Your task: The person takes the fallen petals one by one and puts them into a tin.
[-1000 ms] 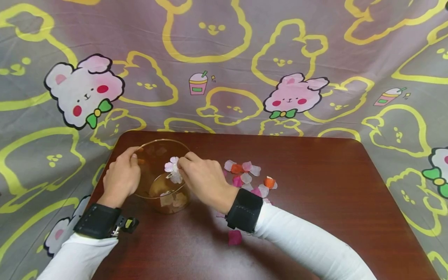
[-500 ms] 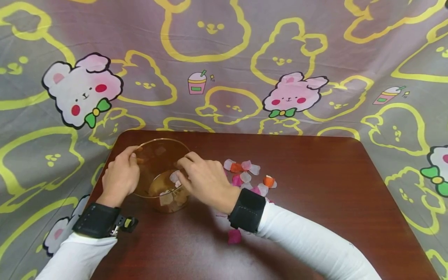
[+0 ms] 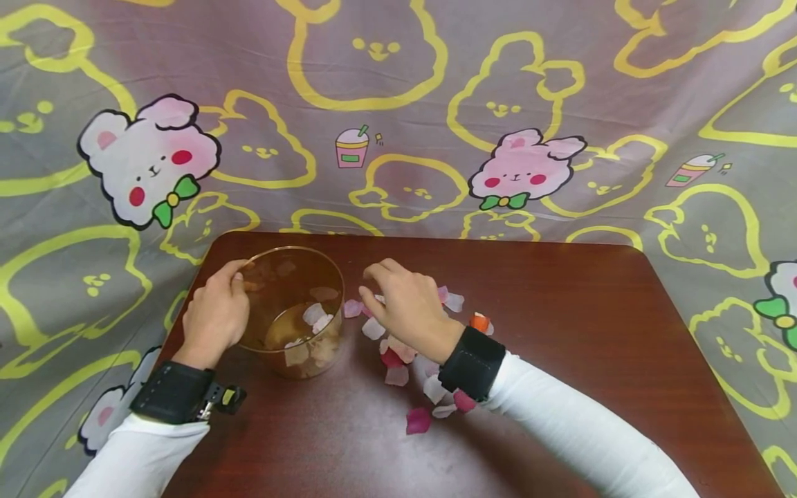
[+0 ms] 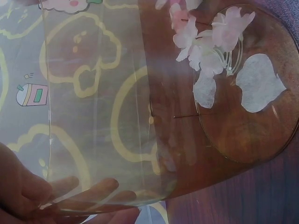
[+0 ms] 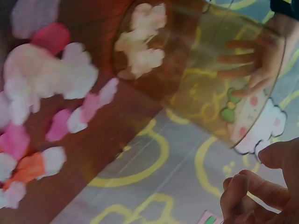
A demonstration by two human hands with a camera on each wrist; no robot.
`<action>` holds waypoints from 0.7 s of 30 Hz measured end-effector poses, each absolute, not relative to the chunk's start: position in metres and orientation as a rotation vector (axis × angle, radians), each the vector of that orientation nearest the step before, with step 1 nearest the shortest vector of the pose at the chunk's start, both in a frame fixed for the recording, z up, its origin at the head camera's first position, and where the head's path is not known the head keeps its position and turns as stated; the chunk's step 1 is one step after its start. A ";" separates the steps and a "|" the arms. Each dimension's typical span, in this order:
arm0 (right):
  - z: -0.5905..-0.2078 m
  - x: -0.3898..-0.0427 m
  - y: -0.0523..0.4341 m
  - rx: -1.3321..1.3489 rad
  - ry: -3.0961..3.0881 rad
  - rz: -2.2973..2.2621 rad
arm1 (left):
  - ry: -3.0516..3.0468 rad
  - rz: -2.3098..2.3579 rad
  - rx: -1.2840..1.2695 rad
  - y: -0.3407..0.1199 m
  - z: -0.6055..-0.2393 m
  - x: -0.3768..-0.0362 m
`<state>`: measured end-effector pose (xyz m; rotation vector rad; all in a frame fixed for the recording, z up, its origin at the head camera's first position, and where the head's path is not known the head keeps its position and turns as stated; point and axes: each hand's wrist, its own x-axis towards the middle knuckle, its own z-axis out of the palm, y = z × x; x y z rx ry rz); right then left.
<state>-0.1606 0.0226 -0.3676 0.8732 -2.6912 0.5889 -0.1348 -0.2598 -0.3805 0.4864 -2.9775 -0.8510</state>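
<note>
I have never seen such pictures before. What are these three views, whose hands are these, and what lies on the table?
A person works with two bare hands and wears three cameras. The head view looks down at the brown table. The two close, tilted pictures come from cameras in the black wrist bands. The left hand grips the rim of a clear amber bowl with pale petals inside. The right hand hovers with curled fingers over loose petals, pink, white and orange, scattered beside the bowl; whether it pinches one, I cannot tell.

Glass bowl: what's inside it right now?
The glass bowl holds a few loose petals, white and pale pink, lying on its bottom. The left hand grips its rim. Its tinted wall blurs the petals lowest down, so an exact count is not possible.
</note>
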 end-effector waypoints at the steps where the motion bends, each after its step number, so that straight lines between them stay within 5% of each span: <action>1: -0.369 -0.162 0.026 0.856 -2.706 0.594 | -2.978 -0.851 0.488 -0.260 -0.381 -0.135; 21: -0.418 -0.196 0.096 0.560 -2.951 0.527 | -2.967 -0.843 0.482 -0.259 -0.380 -0.135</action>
